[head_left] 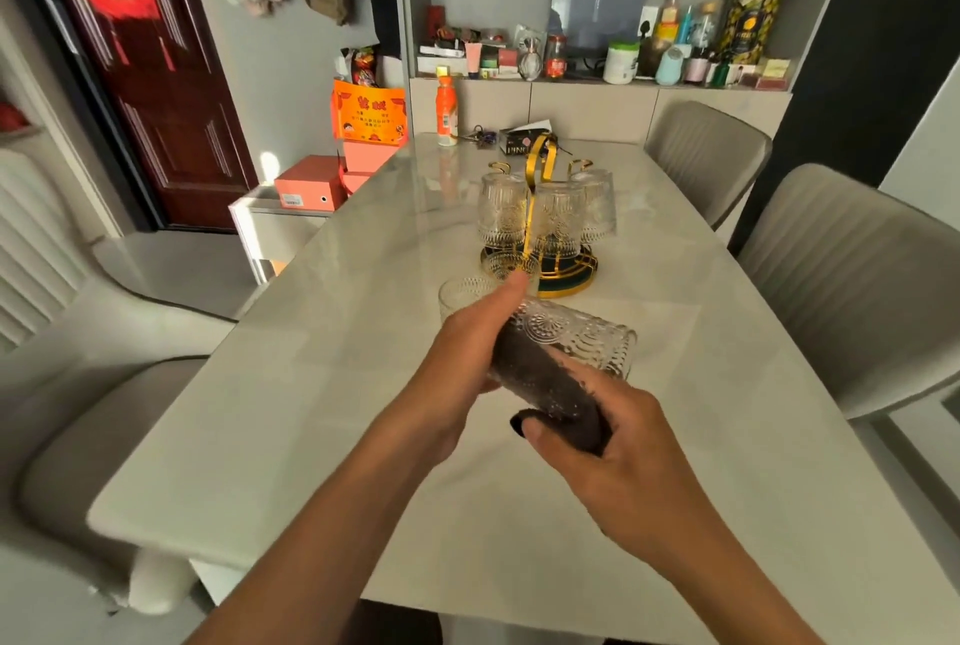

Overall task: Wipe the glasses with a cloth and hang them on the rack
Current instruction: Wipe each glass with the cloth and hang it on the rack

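My left hand grips a patterned clear glass that lies on its side above the table. My right hand holds a dark brown cloth, which is pushed into the glass's open end. Behind them stands a gold rack on a round base, with three glasses hanging upside down on it. Another glass stands upright on the table just left of the rack, partly hidden by my left hand. A further glass sits at the rack's base.
The pale marble table has grey chairs on the right and left. At its far end stand an orange bottle, keys and a black box. A cluttered shelf lines the back wall.
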Demonstrator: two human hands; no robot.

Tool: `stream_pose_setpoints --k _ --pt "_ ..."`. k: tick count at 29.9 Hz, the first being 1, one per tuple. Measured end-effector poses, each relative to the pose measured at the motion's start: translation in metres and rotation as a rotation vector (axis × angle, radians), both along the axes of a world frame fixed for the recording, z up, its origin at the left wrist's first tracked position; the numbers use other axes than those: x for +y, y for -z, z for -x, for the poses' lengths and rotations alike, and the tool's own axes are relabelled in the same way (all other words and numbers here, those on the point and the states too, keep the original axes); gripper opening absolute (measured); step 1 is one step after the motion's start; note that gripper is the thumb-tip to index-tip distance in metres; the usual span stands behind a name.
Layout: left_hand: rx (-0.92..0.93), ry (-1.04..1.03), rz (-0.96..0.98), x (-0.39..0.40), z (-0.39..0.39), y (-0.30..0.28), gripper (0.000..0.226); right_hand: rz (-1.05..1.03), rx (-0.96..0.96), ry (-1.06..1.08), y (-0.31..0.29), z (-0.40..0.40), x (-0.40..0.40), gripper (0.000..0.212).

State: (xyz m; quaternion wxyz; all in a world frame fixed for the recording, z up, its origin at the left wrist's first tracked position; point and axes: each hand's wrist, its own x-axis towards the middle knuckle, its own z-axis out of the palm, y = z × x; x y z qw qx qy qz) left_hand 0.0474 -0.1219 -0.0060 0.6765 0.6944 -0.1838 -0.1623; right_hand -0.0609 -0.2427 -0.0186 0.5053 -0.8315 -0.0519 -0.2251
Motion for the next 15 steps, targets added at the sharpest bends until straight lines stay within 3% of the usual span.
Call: stream_pose_setpoints --k 2,3,5,7,8,9,12,13,15 --pt "-0.339 -0.138 0.258 0.0 0.009 0.009 0.03 -0.478 0.082 -0.131 -0.003 -0.007 0.002 0.039" --pt "-0.412 -0.205 0.336 0.0 0.012 0.015 0.022 -0.549 0.105 -0.197 -0.002 -0.008 0.003 0.043" --pt "-0.298 -0.243 0.31 0.0 0.003 0.011 0.018 -0.293 0.094 -0.203 -0.002 -0.011 0.006 0.045" --pt "-0.046 -0.12 0.051 0.007 -0.01 -0.002 0.023 0.251 0.025 -0.043 -0.005 -0.016 0.009 0.042" --pt "0.072 -0.047 -0.01 0.009 -0.016 -0.008 0.027 0.353 -0.023 0.016 -0.003 -0.021 0.008 0.039" --pt "0.087 -0.045 0.002 0.009 -0.019 -0.007 0.029 0.309 -0.02 0.028 -0.001 -0.024 0.009 0.038" --pt "-0.188 -0.196 0.351 0.004 -0.006 0.015 0.024 -0.414 0.1 -0.174 -0.002 -0.026 0.013 0.037" --pt "-0.214 -0.255 0.393 0.004 -0.001 0.018 0.023 -0.505 0.103 -0.219 -0.002 -0.025 0.014 0.037" --pt "-0.12 -0.267 0.23 0.006 -0.007 0.012 0.026 -0.285 0.098 -0.176 0.002 -0.024 0.013 0.037"
